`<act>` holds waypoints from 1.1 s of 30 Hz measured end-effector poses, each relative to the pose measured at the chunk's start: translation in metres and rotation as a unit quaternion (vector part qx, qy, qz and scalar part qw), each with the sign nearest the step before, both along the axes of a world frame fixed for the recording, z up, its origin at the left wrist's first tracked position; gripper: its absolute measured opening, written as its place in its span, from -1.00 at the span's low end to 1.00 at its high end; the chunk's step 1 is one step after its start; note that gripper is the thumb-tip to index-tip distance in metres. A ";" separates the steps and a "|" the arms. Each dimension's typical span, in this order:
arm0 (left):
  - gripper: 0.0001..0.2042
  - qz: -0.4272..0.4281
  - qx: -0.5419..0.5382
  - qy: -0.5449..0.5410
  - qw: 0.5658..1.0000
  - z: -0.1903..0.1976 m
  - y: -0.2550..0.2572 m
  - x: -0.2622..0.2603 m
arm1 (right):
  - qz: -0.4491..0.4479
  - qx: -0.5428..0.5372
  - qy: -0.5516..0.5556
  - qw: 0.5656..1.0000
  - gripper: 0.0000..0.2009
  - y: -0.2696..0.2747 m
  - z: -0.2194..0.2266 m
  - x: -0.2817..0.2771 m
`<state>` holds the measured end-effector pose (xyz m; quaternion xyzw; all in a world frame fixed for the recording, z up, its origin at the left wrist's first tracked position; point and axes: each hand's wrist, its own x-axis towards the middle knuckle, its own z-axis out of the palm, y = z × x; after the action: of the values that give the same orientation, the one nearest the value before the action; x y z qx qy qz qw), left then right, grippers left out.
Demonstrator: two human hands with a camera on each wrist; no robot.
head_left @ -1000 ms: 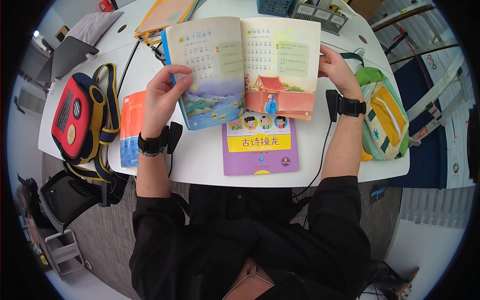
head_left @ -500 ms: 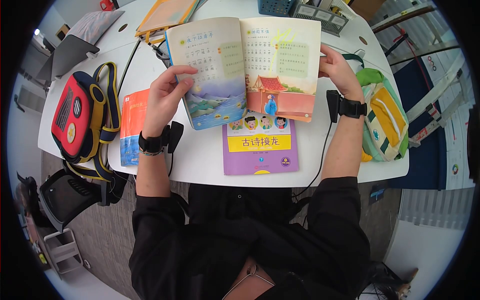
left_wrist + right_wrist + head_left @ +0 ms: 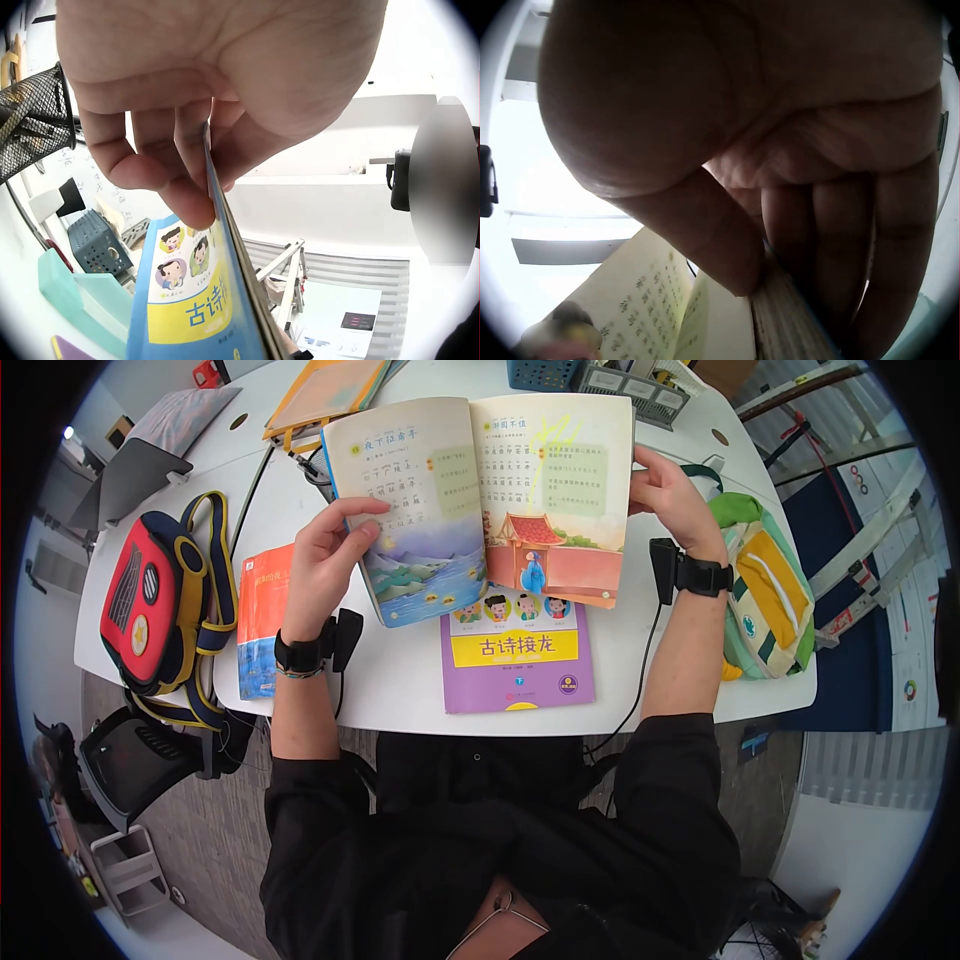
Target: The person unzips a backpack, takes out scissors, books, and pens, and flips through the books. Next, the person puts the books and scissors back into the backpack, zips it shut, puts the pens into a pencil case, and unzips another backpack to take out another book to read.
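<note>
An open picture book (image 3: 555, 565) is held up over the table, its two illustrated pages of Chinese text facing me. My left hand (image 3: 328, 560) pinches its left edge between thumb and fingers, the index finger lying over the page. Seen from the left wrist, the book's blue cover (image 3: 180, 322) with cartoon children faces outward. At the opposite edge, my right hand (image 3: 668, 498) grips the book, and the right wrist view shows the thumb (image 3: 731, 259) on the page side and the fingers behind. Below, a purple book (image 3: 520, 678) lies on the table, its top overlapped by the open one.
A red and navy backpack (image 3: 150, 595) stands left, beside an orange and blue book (image 3: 262, 620). On the right lies a green and yellow bag (image 3: 765, 595). Behind are a mesh pen holder (image 3: 37, 112), a blue basket (image 3: 97, 244) and a grey basket (image 3: 635, 400).
The left index finger has come further over the left page, while the thumb stays near the edge. The open book has shifted slightly left in view; the right hand keeps its grip.
</note>
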<state>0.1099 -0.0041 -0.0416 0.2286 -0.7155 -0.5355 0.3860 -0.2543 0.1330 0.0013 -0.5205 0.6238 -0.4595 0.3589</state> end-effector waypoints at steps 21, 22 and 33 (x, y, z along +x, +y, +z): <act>-0.67 0.098 0.021 0.095 0.990 0.003 0.001 -0.008 | 0.117 -0.076 -0.091 0.986 -0.46 -0.007 0.002 0.033; -0.67 0.099 0.018 0.093 0.991 0.002 0.000 -0.009 | 0.128 -0.075 -0.095 0.984 -0.46 -0.010 0.001 0.040; -0.53 0.063 0.094 0.145 0.983 -0.010 -0.010 -0.004 | 0.130 -0.064 -0.089 0.985 -0.46 -0.014 -0.002 0.047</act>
<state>0.1063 -0.0139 -0.0520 0.2283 -0.5825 -0.6026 0.4954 -0.2077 0.1187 -0.0007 -0.5761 0.4859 -0.4921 0.4358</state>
